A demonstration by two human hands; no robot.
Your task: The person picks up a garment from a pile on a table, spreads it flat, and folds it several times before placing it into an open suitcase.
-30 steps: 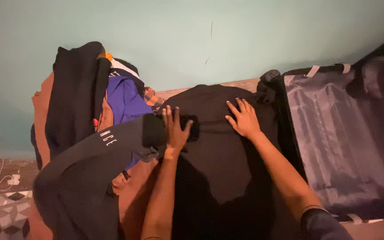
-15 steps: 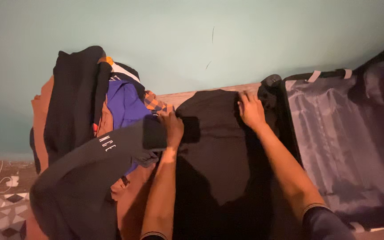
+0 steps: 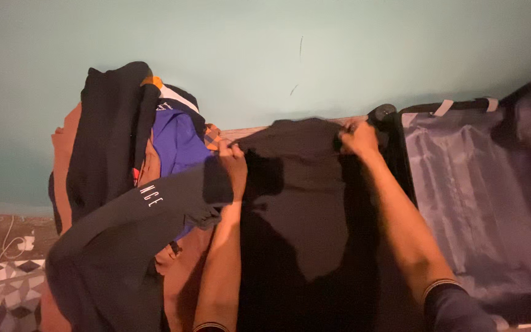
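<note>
Wooden counter (image 3: 250,131) runs along the teal wall, only a thin strip showing. On it: black garment (image 3: 302,203) spread flat in the middle, heaped clothes pile (image 3: 124,154) at left, open suitcase (image 3: 480,197) with grey lining at right.

Both hands moved up from the flat middle of the black garment (image 3: 302,184) to its far edge. Left hand (image 3: 233,161) and right hand (image 3: 357,138), earlier spread open on the cloth, now grip the top corners.
</note>
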